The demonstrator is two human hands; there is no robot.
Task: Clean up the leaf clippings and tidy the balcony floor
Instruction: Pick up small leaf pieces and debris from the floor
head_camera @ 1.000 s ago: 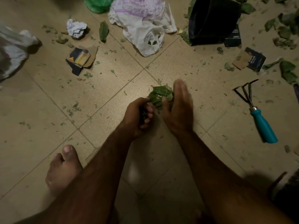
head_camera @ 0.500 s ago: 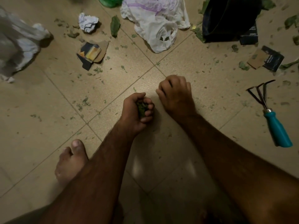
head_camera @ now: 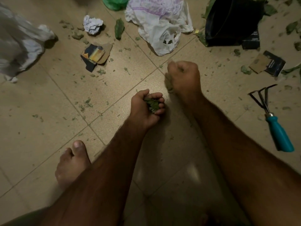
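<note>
Handfuls: left hand and right hand each clutch leaf clippings.
Loose left grip could spill bits onto the floor.

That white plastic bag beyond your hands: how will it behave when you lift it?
The white plastic bag lies crumpled and flattened on the floor, so it is probably thin, floppy and very light. Pinched by one edge it will likely hang limp rather than keep shape. Its handle hole gapes, so anything inside might spill.
</note>
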